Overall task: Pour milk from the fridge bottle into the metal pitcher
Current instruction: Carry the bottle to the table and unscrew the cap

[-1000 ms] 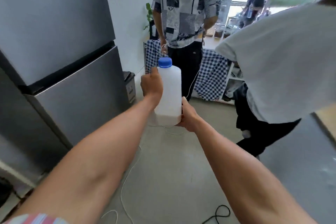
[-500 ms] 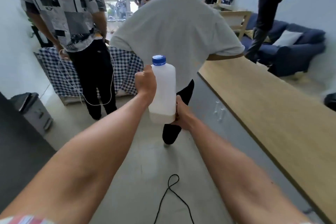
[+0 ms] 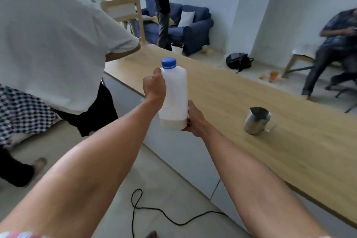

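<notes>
I carry a translucent white milk bottle [image 3: 174, 94] with a blue cap upright in front of me; a little milk sits at its bottom. My left hand [image 3: 154, 87] grips the bottle's upper left side. My right hand [image 3: 194, 120] holds its lower right corner and base. The metal pitcher [image 3: 256, 120] stands upright and uncovered on the long wooden counter [image 3: 241, 106], to the right of the bottle and apart from it, with its handle turned toward the right.
A person in a white shirt [image 3: 48, 44] stands close on the left by the counter's near edge. A black cable [image 3: 154, 210] lies on the floor. Farther off are a blue sofa [image 3: 185, 27], a standing person, a black bag [image 3: 238, 61] and a seated person [image 3: 332, 52].
My view has swung right, from the fridge past the people to the wooden counter, and the pitcher has come into sight. Both hands keep the same hold on the bottle.
</notes>
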Demonstrator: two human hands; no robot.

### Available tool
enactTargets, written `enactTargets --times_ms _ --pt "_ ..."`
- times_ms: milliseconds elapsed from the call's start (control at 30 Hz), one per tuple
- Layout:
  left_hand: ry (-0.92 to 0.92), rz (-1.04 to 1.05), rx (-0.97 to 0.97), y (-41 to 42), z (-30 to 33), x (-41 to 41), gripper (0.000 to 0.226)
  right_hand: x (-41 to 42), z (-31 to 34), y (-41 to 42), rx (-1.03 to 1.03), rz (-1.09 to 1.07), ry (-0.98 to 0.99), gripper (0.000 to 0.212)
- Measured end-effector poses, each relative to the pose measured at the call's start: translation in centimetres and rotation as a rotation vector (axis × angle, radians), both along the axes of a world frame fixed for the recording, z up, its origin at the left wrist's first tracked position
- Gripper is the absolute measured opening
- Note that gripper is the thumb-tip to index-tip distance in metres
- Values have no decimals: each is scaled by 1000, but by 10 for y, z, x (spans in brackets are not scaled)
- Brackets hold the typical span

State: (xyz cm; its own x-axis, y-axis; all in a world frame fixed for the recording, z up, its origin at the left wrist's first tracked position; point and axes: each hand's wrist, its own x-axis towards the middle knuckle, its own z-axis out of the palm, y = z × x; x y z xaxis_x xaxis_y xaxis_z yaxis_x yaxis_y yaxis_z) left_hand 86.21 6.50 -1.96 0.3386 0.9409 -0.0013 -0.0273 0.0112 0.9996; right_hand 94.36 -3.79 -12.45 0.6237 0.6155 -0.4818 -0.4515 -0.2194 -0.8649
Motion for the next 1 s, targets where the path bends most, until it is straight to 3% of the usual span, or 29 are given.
enactTargets --times_ms 200,633,867,1000 --pt "6 -237 -61 -32 -22 76 40 51 -16 -51 59 -234 114 43" --pt "90 -609 -86 -40 -50 179 39 113 -44 -65 -9 -516 80 52" --pt "108 -719 -59 -51 -81 212 33 140 -68 -69 -90 -617 37 45" --pt "122 -725 -72 -57 -93 227 38 162 -82 -71 -142 -655 34 59"
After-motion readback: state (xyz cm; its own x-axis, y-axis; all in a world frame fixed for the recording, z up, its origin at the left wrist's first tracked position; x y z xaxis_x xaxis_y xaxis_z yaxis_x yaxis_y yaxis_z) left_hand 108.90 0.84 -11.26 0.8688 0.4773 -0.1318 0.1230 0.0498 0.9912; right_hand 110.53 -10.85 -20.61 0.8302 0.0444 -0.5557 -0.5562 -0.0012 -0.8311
